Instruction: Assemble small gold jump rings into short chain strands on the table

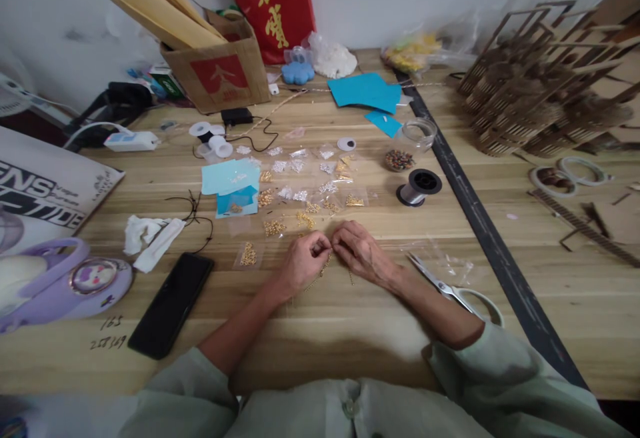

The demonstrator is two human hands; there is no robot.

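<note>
Close together over the table, my left hand (306,259) and my right hand (361,251) meet at the fingertips, both pinched. A thin gold beaded chain (320,275) hangs from the left fingers, and a short end of it dangles below the right palm. The exact spot where the fingertips meet is too small to make out. Just beyond the hands lie small clear bags of gold beads (274,227) and silver pieces (300,195). Another bag of gold beads (248,254) rests left of my left hand.
Scissors (445,287) lie by my right forearm, and a wire spool (419,187) stands behind them. A phone (171,305) is at the left. A glass jar (416,135), blue paper (365,93), a paper bag (215,71) and wooden frames (530,91) stand farther back.
</note>
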